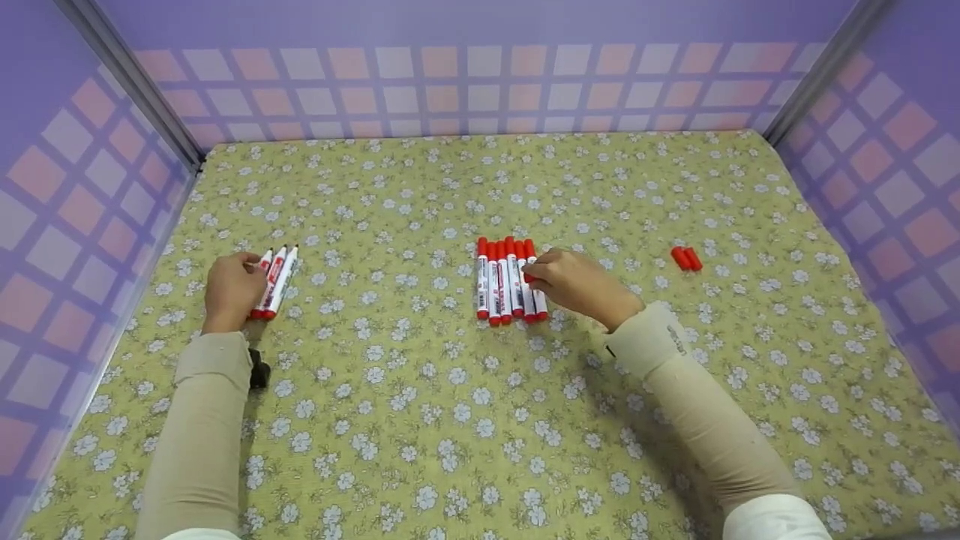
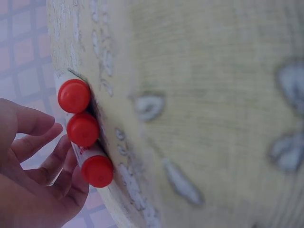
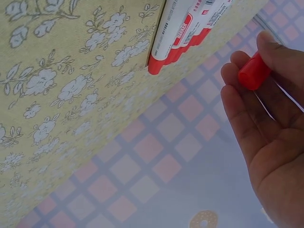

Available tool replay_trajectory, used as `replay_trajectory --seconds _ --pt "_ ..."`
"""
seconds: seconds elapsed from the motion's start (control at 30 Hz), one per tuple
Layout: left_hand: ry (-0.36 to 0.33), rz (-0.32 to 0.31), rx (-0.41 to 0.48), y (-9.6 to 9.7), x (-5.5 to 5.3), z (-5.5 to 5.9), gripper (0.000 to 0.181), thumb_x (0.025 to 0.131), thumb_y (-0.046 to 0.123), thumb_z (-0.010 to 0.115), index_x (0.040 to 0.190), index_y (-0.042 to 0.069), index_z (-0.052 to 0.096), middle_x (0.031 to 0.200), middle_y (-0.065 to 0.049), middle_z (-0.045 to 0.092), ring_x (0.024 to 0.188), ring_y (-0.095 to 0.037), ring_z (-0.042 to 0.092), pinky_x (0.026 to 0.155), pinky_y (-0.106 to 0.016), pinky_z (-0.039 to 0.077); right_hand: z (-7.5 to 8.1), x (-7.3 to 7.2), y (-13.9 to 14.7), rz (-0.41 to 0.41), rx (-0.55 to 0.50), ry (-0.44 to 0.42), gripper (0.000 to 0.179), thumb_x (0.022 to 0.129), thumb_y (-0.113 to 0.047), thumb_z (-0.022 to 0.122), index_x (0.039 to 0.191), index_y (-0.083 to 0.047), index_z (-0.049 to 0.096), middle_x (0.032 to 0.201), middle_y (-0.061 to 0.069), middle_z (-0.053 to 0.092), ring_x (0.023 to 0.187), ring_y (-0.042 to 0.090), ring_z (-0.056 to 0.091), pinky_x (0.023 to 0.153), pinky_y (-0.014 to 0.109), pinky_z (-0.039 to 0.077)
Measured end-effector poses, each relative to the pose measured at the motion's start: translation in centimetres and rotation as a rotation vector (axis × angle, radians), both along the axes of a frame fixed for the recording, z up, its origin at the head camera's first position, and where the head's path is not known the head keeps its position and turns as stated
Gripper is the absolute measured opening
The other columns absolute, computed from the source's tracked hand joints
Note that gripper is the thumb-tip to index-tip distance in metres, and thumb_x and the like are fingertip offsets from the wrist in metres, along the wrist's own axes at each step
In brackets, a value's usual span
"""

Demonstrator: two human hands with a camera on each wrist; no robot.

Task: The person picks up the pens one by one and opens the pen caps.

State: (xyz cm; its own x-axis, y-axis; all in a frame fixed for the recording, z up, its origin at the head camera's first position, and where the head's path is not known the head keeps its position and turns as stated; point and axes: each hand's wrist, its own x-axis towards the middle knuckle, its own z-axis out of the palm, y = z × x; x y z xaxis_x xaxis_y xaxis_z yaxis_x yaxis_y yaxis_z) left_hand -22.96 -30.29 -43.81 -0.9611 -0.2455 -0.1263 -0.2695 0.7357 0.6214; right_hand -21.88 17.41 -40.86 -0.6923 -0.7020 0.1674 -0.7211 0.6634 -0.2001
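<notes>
My left hand (image 1: 234,289) is beside three uncapped white markers (image 1: 282,282) with dark tips and red ends. Its relaxed fingers (image 2: 52,164) reach right up to the nearest marker in the left wrist view. A red marker cap (image 3: 254,72) is pinched between the thumb and fingers of my right hand (image 1: 574,281). That hand hovers at the right end of a row of several capped red-and-white markers (image 1: 482,283), overlapping the row's edge in the head view. The row lies side by side, red caps away from me.
Two loose red caps (image 1: 685,258) lie close together on the right side. A yellow flowered cloth (image 1: 420,420) covers the table. Purple checked panels (image 1: 480,75) stand along the back and both sides. A black object (image 1: 259,370) shows at the left wrist.
</notes>
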Motion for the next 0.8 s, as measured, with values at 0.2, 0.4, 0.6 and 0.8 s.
replay_trajectory --seconds 0.2,0.4,0.6,0.8 --pt "0.079 -0.031 -0.047 1.1 0.0 0.1 0.041 0.098 0.014 0.038 0.132 -0.003 0.055 0.115 -0.025 0.060 0.073 -0.024 0.053 0.060 -0.034 0.040 -0.1 0.0 0.7 -0.024 0.001 0.022 0.016 0.090 -0.005 0.065 0.104 -0.001 0.073 0.093 0.014 0.073 0.081 0.025 0.069 0.073 0.036 0.057" --pt "0.157 -0.114 -0.059 2.7 -0.1 -0.2 0.038 0.099 0.012 0.040 0.126 -0.006 0.058 0.115 -0.028 0.059 0.065 -0.023 0.047 0.056 -0.035 0.037 -0.3 0.1 1.8 -0.051 -0.001 0.061 0.017 0.090 -0.007 0.066 0.104 -0.001 0.073 0.094 0.014 0.073 0.081 0.026 0.068 0.073 0.037 0.056" --pt "0.163 -0.196 -0.053 4.6 -0.2 -0.3 0.037 0.099 0.011 0.039 0.126 -0.005 0.058 0.120 -0.028 0.053 0.089 -0.034 0.053 0.069 -0.042 0.041 -0.4 -0.1 3.1 -0.105 -0.043 0.034 0.021 0.089 -0.006 0.067 0.108 0.000 0.072 0.100 0.016 0.072 0.088 0.028 0.068 0.074 0.038 0.057" --pt "0.164 -0.251 -0.034 7.6 -0.6 -0.1 0.035 0.098 0.011 0.041 0.124 -0.002 0.061 0.116 -0.023 0.060 0.077 -0.027 0.055 0.062 -0.036 0.043 -0.5 -0.4 4.5 -0.178 -0.058 0.001 0.028 0.089 -0.004 0.065 0.117 0.000 0.068 0.114 0.019 0.067 0.102 0.032 0.065 0.083 0.041 0.055"
